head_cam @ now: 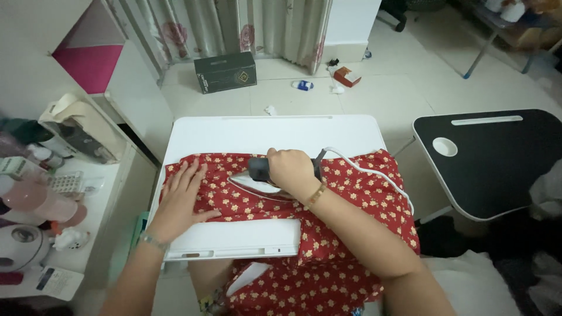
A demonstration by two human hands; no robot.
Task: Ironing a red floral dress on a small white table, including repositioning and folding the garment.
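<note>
The red floral cloth (351,193) lies spread over the white table (234,131). The right hand (291,169) is clamped on the iron (257,175). The left hand (181,199) presses flat, fingers apart.

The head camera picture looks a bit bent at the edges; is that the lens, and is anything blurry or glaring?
Head view: wide-angle lens, so the white table edges and the floor tiles bow outward; light is soft and even, shadows faint; no strong glare; the right hand on the iron and the left hand on the red floral cloth are sharp; corners look softer.
</note>
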